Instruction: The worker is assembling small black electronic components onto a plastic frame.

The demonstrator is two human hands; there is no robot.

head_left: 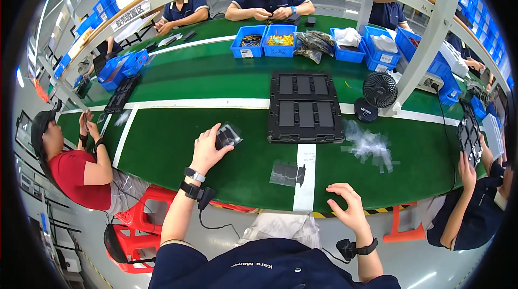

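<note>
My left hand [208, 148] is over the green table, its thumb and fingers closed at the edge of a small dark glossy rectangular panel [229, 135] with clear film around it. To the right, my right hand [348, 205] is held near the table's front edge, fingers curved and apart, with nothing in it. Between the hands, a clear film piece with a dark strip [287, 173] lies partly on the white tape line. Beyond it sits a black tray [275, 122] with two rows of dark rectangular panels.
Loose clear film strips [369, 145] are heaped right of the tray. Behind them stands a black desk fan [379, 90] beside a white post [426, 46]. Blue bins [248, 52] line the far side. Co-workers sit around the table; a red stool [129, 240] is at lower left.
</note>
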